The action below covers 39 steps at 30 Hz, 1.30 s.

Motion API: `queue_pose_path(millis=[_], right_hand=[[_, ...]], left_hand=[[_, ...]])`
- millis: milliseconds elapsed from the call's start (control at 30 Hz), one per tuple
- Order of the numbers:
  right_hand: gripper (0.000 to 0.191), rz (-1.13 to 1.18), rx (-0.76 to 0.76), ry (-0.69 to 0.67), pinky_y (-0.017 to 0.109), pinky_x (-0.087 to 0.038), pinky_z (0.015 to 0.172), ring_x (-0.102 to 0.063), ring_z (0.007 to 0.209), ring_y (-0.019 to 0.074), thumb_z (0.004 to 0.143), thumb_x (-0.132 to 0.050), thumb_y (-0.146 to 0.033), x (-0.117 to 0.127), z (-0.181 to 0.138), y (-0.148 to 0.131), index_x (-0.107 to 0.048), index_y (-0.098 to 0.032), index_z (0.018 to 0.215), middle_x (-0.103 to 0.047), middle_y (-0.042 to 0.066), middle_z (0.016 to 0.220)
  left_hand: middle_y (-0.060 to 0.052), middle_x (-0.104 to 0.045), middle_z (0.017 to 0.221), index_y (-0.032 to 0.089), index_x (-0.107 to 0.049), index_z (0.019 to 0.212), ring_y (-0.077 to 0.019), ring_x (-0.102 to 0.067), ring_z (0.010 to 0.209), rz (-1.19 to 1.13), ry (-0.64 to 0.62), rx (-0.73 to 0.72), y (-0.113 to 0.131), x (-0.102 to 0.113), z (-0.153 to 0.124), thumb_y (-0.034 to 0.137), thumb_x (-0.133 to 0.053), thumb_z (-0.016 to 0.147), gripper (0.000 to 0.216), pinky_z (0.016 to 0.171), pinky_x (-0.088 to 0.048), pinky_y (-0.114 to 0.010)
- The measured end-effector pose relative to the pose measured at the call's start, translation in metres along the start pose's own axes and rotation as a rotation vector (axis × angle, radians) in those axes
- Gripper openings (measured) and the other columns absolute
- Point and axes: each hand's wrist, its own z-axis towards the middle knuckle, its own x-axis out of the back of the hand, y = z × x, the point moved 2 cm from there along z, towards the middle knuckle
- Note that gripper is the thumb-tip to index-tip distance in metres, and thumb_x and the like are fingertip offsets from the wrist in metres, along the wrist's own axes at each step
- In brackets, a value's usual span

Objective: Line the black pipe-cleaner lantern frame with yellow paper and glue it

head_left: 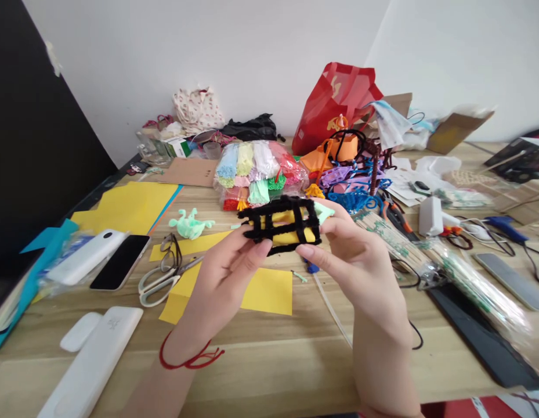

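Note:
Between both hands, above the table, is a small lattice frame of black fuzzy pipe cleaners (pixel 299 223) with yellow paper behind its openings. My left hand (pixel 228 264) pinches its left end between thumb and fingers. My right hand (pixel 354 252) grips the right end the same way, and a pale green piece (pixel 324 212) sticks up by its fingers. Beneath the hands lie sheets of yellow paper (pixel 269 290). Scissors with white handles (pixel 158 285) rest left of my left hand, near a mint green pipe-cleaner figure (pixel 190 224).
Bundled colourful pipe cleaners (pixel 252 165) lie in plastic ahead, beside a red bag (pixel 339 98). At left are a phone (pixel 120 262), a white power bank (pixel 95 363) and a yellow paper stack (pixel 130 206). Pliers (pixel 397 216), wrapped sticks (pixel 473 284) and a blue glue gun (pixel 507 227) occupy the right.

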Motion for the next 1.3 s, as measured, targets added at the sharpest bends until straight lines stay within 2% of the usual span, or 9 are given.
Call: queue_pose_path(millis=[100,233,367,500,633,867,1033,1167,1300], right_hand=[[0.019,-0.003,0.014,-0.024,0.049,-0.044,0.112,-0.058,0.128,0.0260,0.081,-0.081,-0.021,-0.002,0.000,-0.002,-0.065,-0.027,0.088,-0.061,0.004,0.130],[0.027,-0.208,0.093,-0.081,0.049,-0.040,0.114,-0.052,0.134,0.0272,0.079,-0.084,-0.024,0.000,0.000,-0.003,-0.064,-0.029,0.097,-0.058,0.004,0.137],[0.024,-0.246,0.123,-0.065,0.049,-0.040,0.113,-0.053,0.132,0.0275,0.080,-0.083,-0.025,0.004,0.001,0.000,-0.062,-0.028,0.091,-0.058,0.004,0.136],[0.022,-0.165,0.040,-0.062,0.050,-0.039,0.115,-0.054,0.131,0.0290,0.078,-0.085,-0.028,0.004,0.004,0.006,-0.064,-0.026,0.085,-0.058,0.005,0.134],[0.018,-0.105,-0.002,-0.070,0.049,-0.036,0.117,-0.052,0.134,0.0279,0.079,-0.084,-0.029,0.001,0.004,0.007,-0.068,-0.027,0.087,-0.058,0.005,0.134],[0.014,-0.043,-0.038,-0.067,0.044,-0.039,0.115,-0.054,0.130,0.0248,0.081,-0.082,-0.028,-0.002,0.005,0.005,-0.070,-0.028,0.088,-0.060,0.003,0.129],[0.011,-0.054,-0.023,-0.043,0.042,-0.041,0.114,-0.056,0.128,0.0238,0.083,-0.080,-0.028,-0.003,0.007,0.006,-0.071,-0.028,0.087,-0.062,0.003,0.125],[0.012,-0.119,-0.005,0.015,0.047,-0.038,0.118,-0.054,0.131,0.0255,0.082,-0.081,-0.030,0.001,0.006,0.008,-0.071,-0.029,0.090,-0.060,0.003,0.128],[0.012,-0.174,-0.021,0.007,0.051,-0.038,0.117,-0.054,0.130,0.0269,0.083,-0.080,-0.033,0.004,0.005,0.007,-0.072,-0.029,0.091,-0.060,0.004,0.127]], left_hand=[[0.001,-0.075,0.109,0.032,-0.072,0.117,-0.0178,-0.069,0.102,-0.112,-0.049,0.066,-0.001,0.003,0.000,0.042,-0.063,0.096,0.025,0.094,-0.054,-0.027],[0.000,-0.074,0.121,0.033,-0.071,0.123,-0.0220,-0.067,0.117,-0.148,-0.061,0.081,-0.001,0.006,-0.001,0.042,-0.061,0.097,0.029,0.106,-0.051,-0.033],[0.000,-0.075,0.119,0.034,-0.071,0.123,-0.0218,-0.070,0.114,-0.067,-0.103,0.026,0.002,0.008,-0.002,0.041,-0.061,0.097,0.028,0.103,-0.054,-0.033],[0.003,-0.078,0.111,0.035,-0.073,0.115,-0.0188,-0.072,0.105,0.112,-0.104,-0.070,-0.001,0.009,-0.001,0.039,-0.071,0.091,0.025,0.091,-0.057,-0.025],[0.006,-0.079,0.108,0.035,-0.073,0.111,-0.0143,-0.074,0.098,0.116,-0.064,-0.074,-0.004,0.007,0.001,0.037,-0.067,0.094,0.018,0.084,-0.058,-0.020],[0.004,-0.080,0.102,0.032,-0.073,0.112,-0.0156,-0.076,0.090,0.208,-0.046,-0.152,0.002,0.006,-0.001,0.036,-0.067,0.094,0.019,0.078,-0.060,-0.022],[0.005,-0.078,0.099,0.031,-0.069,0.109,-0.0143,-0.076,0.078,0.310,0.256,-0.263,0.003,0.007,-0.007,0.028,-0.079,0.084,0.027,0.067,-0.063,-0.024],[0.002,-0.073,0.104,0.032,-0.065,0.114,-0.0193,-0.071,0.095,0.482,0.396,-0.456,0.006,0.008,-0.007,0.023,-0.082,0.080,0.039,0.085,-0.061,-0.036],[-0.001,-0.072,0.105,0.037,-0.072,0.107,-0.0231,-0.066,0.100,0.680,0.237,-0.578,0.009,0.014,0.000,0.023,-0.078,0.084,0.027,0.096,-0.051,-0.044]])
